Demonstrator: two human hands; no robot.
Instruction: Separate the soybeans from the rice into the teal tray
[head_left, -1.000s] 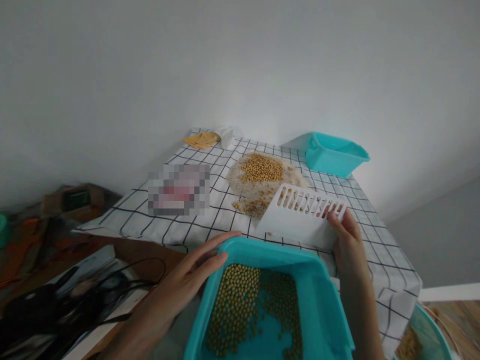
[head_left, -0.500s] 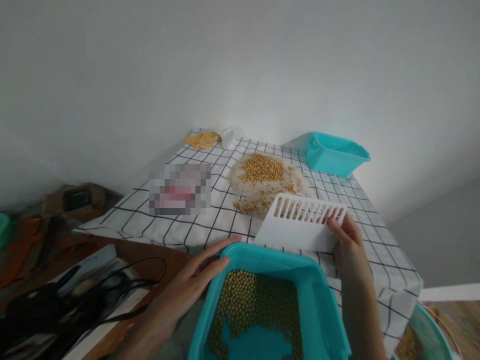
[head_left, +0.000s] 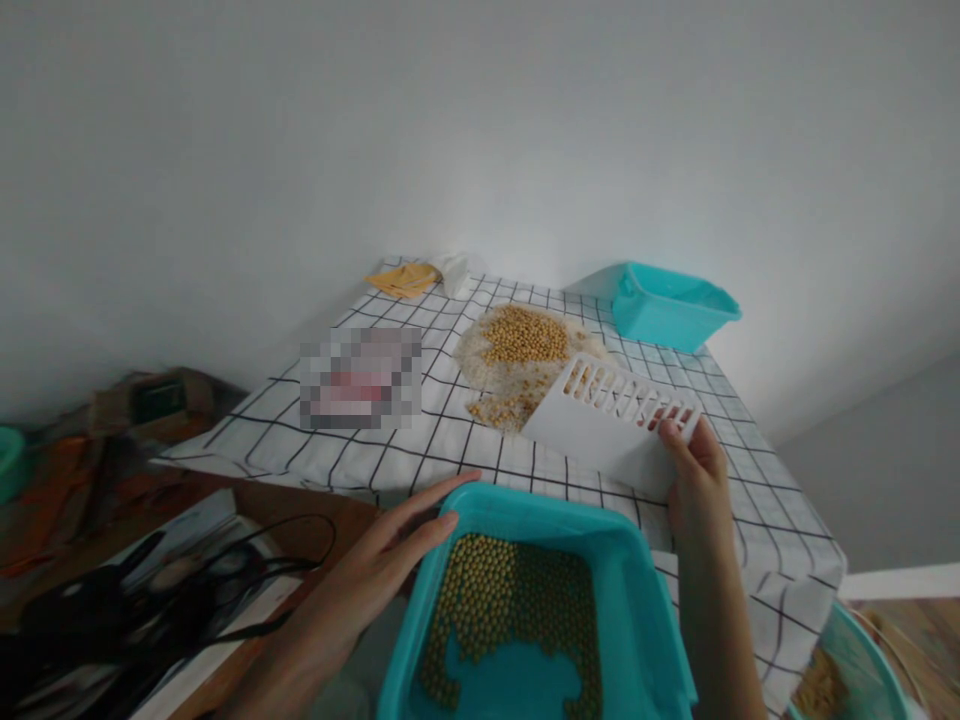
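My left hand [head_left: 394, 560] grips the left rim of a turquoise plastic bin [head_left: 555, 507], its thumb at the edge and fingers stretched along the far corner. Round yellowish beans [head_left: 476, 590] cover part of the bin's floor. Pinched in my right hand [head_left: 699, 468] is a white slotted plastic scraper [head_left: 592, 430], held tilted above the tablecloth by its right end. Its left end is at the near side of a pile of golden beans [head_left: 529, 335] mixed with pale, rice-like grains [head_left: 480, 372]. The scraper hides part of that pile.
A second turquoise bin [head_left: 660, 315] stands at the back right of the checked tablecloth [head_left: 442, 440]. Yellow cloth [head_left: 405, 280] lies at the back left, near a blurred-out item [head_left: 360, 380]. Cables and black objects [head_left: 172, 590] lie lower left. A turquoise bucket [head_left: 870, 670] stands lower right.
The white scraper has moved up and slightly right, away from the bin, and tilted so its right end sits lower. My left hand has stayed at the bin's rim.
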